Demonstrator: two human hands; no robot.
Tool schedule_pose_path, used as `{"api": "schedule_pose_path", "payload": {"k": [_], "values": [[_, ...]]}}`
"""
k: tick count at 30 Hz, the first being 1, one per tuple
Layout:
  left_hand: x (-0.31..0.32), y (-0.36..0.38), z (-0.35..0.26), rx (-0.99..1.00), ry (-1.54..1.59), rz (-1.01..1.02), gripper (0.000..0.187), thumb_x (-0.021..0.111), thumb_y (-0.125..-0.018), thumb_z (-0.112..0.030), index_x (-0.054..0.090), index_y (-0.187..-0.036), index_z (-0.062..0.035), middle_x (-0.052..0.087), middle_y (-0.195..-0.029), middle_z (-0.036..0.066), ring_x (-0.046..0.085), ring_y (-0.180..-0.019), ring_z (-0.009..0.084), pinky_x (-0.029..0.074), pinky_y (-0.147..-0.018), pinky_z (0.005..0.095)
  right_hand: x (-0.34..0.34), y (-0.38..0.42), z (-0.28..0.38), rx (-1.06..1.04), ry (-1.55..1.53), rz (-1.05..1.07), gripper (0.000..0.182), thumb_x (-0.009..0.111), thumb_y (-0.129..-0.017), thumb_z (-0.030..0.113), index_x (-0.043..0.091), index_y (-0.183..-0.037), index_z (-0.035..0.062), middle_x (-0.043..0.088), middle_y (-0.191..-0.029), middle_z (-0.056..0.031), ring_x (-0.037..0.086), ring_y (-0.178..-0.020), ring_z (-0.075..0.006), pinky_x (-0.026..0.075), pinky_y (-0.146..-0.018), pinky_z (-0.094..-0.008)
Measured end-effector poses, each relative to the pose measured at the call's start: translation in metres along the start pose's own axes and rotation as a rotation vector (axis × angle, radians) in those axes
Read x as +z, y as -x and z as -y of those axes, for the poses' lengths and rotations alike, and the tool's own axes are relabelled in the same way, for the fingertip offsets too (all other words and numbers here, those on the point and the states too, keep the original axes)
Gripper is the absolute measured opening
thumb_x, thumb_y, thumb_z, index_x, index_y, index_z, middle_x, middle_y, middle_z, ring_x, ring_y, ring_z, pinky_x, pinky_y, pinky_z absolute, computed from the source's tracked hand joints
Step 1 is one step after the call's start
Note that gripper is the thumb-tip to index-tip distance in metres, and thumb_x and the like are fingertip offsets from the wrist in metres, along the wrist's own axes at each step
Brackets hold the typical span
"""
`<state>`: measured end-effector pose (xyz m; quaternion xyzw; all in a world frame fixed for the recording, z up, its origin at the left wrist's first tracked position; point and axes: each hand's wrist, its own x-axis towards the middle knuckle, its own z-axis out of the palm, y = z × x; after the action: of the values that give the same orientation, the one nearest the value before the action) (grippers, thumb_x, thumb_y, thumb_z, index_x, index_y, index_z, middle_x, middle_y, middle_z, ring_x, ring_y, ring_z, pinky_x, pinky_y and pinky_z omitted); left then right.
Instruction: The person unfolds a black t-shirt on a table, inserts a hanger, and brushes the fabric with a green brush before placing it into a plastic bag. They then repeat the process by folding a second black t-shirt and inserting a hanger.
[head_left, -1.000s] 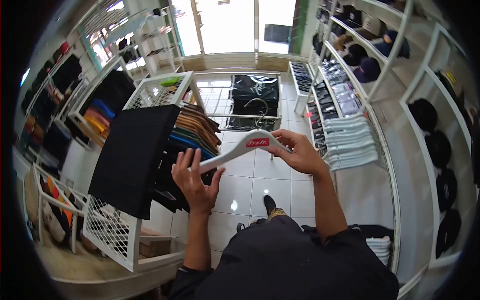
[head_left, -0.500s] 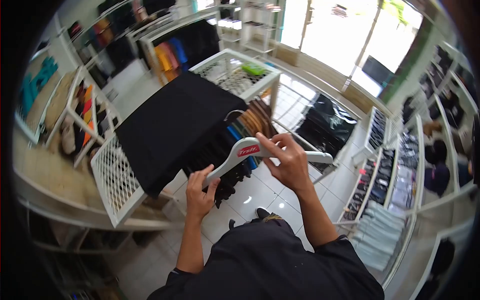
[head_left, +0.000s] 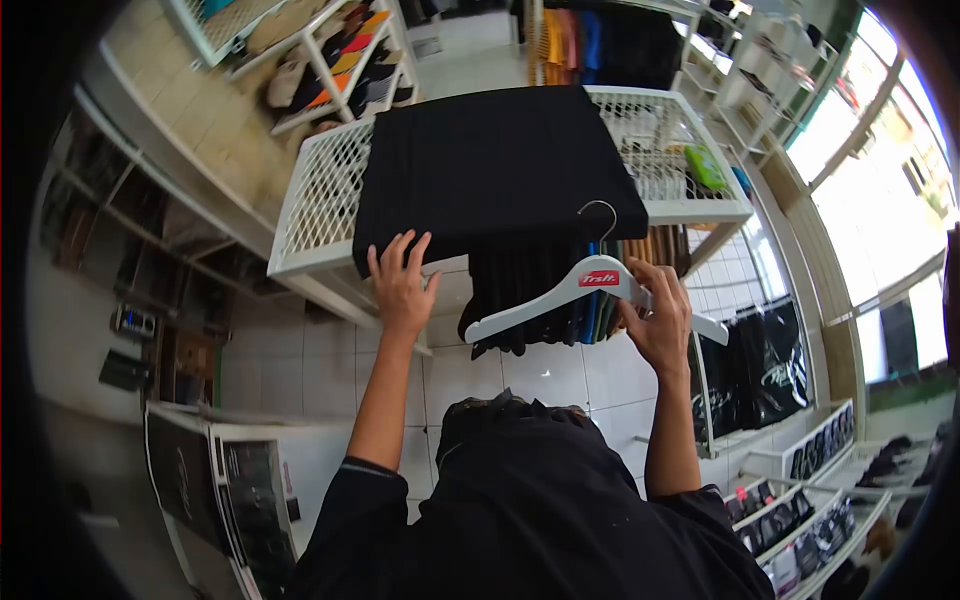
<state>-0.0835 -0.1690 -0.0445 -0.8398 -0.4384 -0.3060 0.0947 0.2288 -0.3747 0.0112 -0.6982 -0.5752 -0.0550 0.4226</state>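
Note:
A white clothes hanger (head_left: 540, 304) with a metal hook and a red label is gripped by my right hand (head_left: 660, 318) near its right shoulder. It hangs in front of the rack, its hook overlapping the cloth in this view. My left hand (head_left: 402, 285) has its fingers spread at the front edge of a black garment (head_left: 490, 165). That garment lies flat over the white mesh rack top (head_left: 318, 205) and drapes over its near edge. Below it, a row of dark clothes (head_left: 515, 300) hangs under the rack.
A green packet (head_left: 705, 168) lies on the mesh at the right. Black plastic-wrapped packs (head_left: 768, 365) sit on a low rack beyond it. Shelves with small packaged goods (head_left: 800, 555) stand at the lower right, and glass doors (head_left: 860, 150) at the right. Coloured shirts (head_left: 572, 48) hang behind.
My left hand has let go of the hanger and moved to the black garment's front edge. The right hand keeps the hanger. The view has turned, so the rack now lies straight ahead.

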Motion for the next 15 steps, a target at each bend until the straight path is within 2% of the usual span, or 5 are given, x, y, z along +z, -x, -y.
{"api": "schedule_pose_path", "payload": {"k": [1,4,8,11,15], "values": [[0.003,0.000,0.003,-0.027,-0.020,-0.006,0.068,0.086,-0.079,-0.017,0.059,-0.141,-0.0193,0.054,-0.142,0.007,0.049,-0.136,0.0314,0.031,-0.121,0.0589,0.005,-0.002,-0.004,0.003,-0.018,0.019,0.051,0.080,-0.072,0.004,0.069,-0.122,0.0090,0.065,-0.101,-0.0103,0.065,-0.093,-0.0315,0.050,-0.084,-0.0426],[0.013,-0.004,0.009,0.029,0.063,-0.097,0.062,0.078,-0.077,-0.006,0.062,-0.136,-0.0153,0.057,-0.140,0.009,0.056,-0.129,0.0350,0.044,-0.114,0.0537,0.020,-0.010,-0.008,-0.072,-0.050,0.039,0.047,0.081,-0.073,0.005,0.070,-0.119,0.0098,0.064,-0.104,-0.0099,0.064,-0.095,-0.0311,0.049,-0.085,-0.0424],[-0.003,-0.007,0.006,0.032,0.148,-0.091,0.053,0.071,-0.082,-0.011,0.067,-0.135,-0.0110,0.064,-0.136,0.012,0.060,-0.127,0.0373,0.045,-0.113,0.0510,0.032,-0.012,-0.004,-0.141,-0.029,0.083,0.050,0.082,-0.073,0.007,0.071,-0.121,0.0137,0.064,-0.103,-0.0066,0.064,-0.096,-0.0258,0.044,-0.085,-0.0397],[-0.015,-0.010,0.011,0.031,0.160,-0.010,0.049,0.073,-0.083,-0.014,0.069,-0.132,-0.0091,0.065,-0.137,0.013,0.061,-0.125,0.0361,0.046,-0.113,0.0495,0.044,-0.006,-0.006,-0.171,-0.040,0.112,0.055,0.084,-0.072,0.008,0.071,-0.125,0.0147,0.064,-0.103,-0.0057,0.064,-0.095,-0.0244,0.044,-0.086,-0.0404],[-0.017,-0.018,0.012,-0.011,0.199,0.000,0.035,0.069,-0.092,-0.013,0.073,-0.125,-0.0068,0.071,-0.127,0.014,0.065,-0.120,0.0352,0.052,-0.104,0.0450,0.061,-0.002,-0.003,-0.215,-0.050,0.136,0.054,0.084,-0.073,0.010,0.072,-0.126,0.0152,0.064,-0.103,-0.0044,0.063,-0.092,-0.0233,0.044,-0.083,-0.0396]]}}
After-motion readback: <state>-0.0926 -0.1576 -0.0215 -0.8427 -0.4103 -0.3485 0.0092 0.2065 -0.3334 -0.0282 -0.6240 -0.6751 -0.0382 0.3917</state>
